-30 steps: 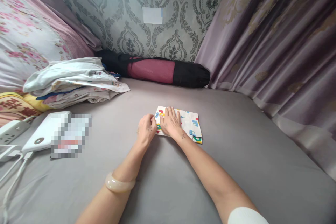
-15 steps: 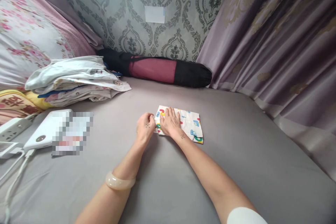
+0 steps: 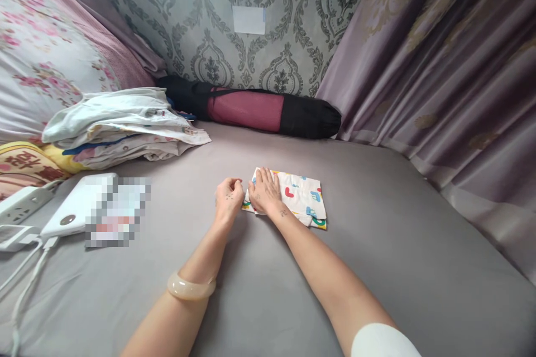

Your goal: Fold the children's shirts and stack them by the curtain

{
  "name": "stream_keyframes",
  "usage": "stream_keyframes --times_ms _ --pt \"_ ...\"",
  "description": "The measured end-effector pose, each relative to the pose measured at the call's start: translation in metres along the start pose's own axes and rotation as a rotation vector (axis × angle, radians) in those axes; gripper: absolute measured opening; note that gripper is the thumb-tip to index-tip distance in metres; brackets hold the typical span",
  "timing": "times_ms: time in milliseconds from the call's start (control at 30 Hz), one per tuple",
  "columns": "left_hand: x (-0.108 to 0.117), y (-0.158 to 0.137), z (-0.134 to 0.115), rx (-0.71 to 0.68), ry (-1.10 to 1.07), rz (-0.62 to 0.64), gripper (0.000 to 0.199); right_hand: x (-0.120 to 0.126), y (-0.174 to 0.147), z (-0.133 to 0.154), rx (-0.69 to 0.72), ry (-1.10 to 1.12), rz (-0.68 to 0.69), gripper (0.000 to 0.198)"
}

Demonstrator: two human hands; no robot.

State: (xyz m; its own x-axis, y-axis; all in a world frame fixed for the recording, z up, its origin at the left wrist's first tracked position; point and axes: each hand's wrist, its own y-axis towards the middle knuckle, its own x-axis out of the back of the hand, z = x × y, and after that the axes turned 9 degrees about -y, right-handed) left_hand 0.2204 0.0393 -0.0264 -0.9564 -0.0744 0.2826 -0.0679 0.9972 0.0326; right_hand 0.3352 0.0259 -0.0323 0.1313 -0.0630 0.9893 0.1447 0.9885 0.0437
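Right up close: smooth matte grey cloth sheet (image 3: pixel 259 301), w/ a few soft creases at left. R arm comes in w/ a plain white fabric sleeve (image 3: pixel 384 340) at the elbow; L forearm wears a glossy, milky-beige ring-shaped bangle (image 3: pixel 191 286). Over on the left, thin white plastic cable (image 3: pixel 23 290) curving up to a flat white rounded-corner plastic power bank (image 3: pixel 77 209), small dark oval on its face. Blurred-out flat rectangular packet (image 3: pixel 121 209) lies against it; boxy white plastic power strip (image 3: pixel 25 204) w/ dark slots on the other side.

Now mid-sheet, the action: folded white cotton-look cloth w/ red, blue, green & yellow printed shapes (image 3: pixel 304 192), approx. rectangular, layers peeking out at the near R corner. R hand (image 3: pixel 265 191) is spread flat on its left part, palm down, gripping nothing. L hand (image 3: pixel 229 198) is curled, knuckles up, at the cloth's left end; can't tell if the fingertips pinch an edge.

Further back, left: rumpled, layered stack of pale thin garments (image 3: pixel 125 122), near a puffy white pink-floral fabric bundle (image 3: pixel 46 56). Behind, long tubular black bag w/ maroon mesh panel (image 3: pixel 247 109), shiny pleated mauve curtain (image 3: pixel 419 67) at R, & grey damask-patterned wall (image 3: pixel 288 22) w/ white rectangular paper (image 3: pixel 248 20) stuck on.
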Motion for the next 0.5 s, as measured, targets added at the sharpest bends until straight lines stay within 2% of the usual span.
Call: stream_keyframes --times_ms 267,500 --pt "0.001 0.004 0.008 -0.009 -0.037 -0.008 0.033 0.005 -0.015 0.012 0.055 0.008 0.036 0.064" --pt "0.002 0.003 0.006 -0.012 -0.045 -0.004 0.029 0.002 -0.022 0.018 0.059 0.006 0.005 0.062"
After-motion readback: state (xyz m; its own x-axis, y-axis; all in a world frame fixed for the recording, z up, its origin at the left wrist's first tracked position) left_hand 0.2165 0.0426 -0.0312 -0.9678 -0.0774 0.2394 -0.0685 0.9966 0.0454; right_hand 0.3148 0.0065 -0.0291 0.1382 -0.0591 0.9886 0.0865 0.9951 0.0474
